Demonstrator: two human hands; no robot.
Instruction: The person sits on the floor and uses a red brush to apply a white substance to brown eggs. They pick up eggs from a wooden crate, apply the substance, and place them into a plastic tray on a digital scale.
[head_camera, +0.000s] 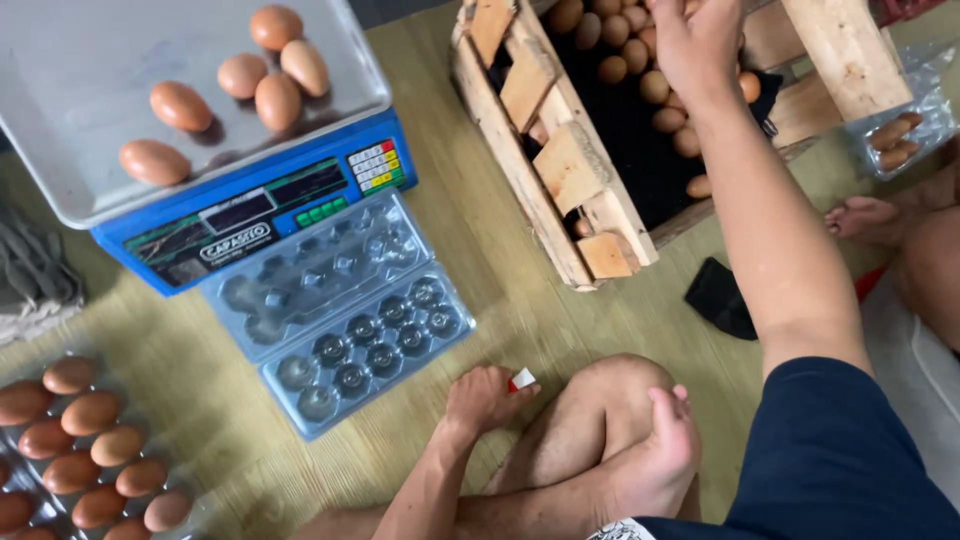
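Pale wooden flooring carries a blue scale with six eggs on its tray. Left hand rests fingers-down beside an open plastic carton, pinching what may be a small red-white tag. Right hand reaches into the wooden crate; its grip is hidden.

Even, soft indoor light, fairly bright. Pale glare washes the steel scale tray at far left, where the eggs cast short soft shadows. Focus is sharp mid-scene; edges bend slightly from wide-angle distortion.
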